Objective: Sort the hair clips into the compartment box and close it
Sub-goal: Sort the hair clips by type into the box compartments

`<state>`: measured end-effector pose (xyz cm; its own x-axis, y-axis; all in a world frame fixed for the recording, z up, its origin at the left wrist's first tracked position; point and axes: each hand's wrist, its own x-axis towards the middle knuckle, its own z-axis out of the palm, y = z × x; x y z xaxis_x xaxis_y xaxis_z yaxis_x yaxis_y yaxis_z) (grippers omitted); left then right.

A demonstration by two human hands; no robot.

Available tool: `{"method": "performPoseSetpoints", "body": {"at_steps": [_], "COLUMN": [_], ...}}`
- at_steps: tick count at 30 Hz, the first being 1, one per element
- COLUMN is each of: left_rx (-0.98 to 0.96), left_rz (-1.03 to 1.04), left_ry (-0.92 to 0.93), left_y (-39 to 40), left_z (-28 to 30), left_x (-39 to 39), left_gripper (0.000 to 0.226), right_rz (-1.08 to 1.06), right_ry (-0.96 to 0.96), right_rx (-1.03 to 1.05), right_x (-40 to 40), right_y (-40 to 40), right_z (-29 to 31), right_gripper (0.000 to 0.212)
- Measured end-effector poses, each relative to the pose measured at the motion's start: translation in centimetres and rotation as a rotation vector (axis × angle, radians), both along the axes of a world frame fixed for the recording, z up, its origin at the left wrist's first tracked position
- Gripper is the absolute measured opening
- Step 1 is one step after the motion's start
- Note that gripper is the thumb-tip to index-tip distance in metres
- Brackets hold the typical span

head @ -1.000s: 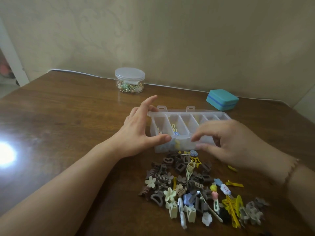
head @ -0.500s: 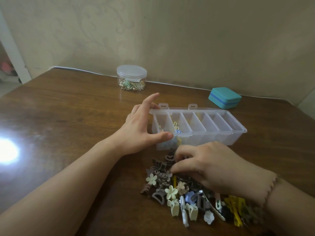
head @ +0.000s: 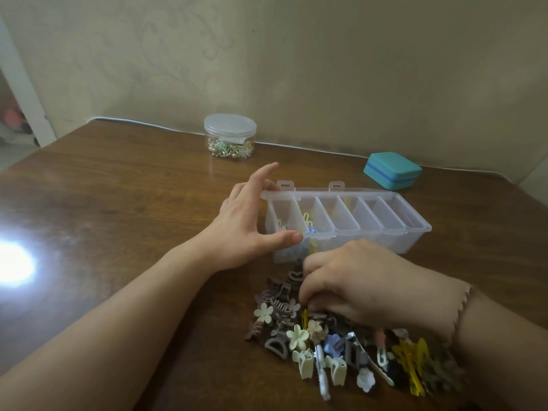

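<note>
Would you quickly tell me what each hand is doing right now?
Left hand: open, thumb and fingers braced against the end of the compartment box.
Right hand: fingers curled down into the hair clips; whether they hold one cannot be told.

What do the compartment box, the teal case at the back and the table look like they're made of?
Compartment box: clear, slightly frosted plastic, as the clips inside show through its walls. Teal case: looks like matte plastic or faux leather with a blue band round its middle; hard to tell which. Table: dark wood or wood veneer, glossy, with visible grain and a bright light reflection.
</note>
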<state>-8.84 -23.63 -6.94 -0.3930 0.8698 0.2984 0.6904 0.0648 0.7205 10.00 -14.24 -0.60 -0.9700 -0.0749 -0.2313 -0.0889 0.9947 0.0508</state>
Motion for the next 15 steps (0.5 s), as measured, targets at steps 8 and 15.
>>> {"method": "performPoseSetpoints", "body": {"at_steps": [8, 15], "left_rx": [-0.002, 0.011], "left_rz": [0.003, 0.002], "left_ry": [0.002, 0.003], "left_y": [0.00, 0.00], "left_z": [-0.04, -0.13], "left_x": [-0.05, -0.07], "left_gripper": [0.110, 0.109], "right_rz": [-0.005, 0.019], "right_ry": [-0.060, -0.038], "right_rx": [-0.022, -0.056], "right_x": [-0.78, -0.53], "right_y": [-0.02, 0.05], "right_z": [0.01, 0.06], "right_gripper": [0.024, 0.020]}}
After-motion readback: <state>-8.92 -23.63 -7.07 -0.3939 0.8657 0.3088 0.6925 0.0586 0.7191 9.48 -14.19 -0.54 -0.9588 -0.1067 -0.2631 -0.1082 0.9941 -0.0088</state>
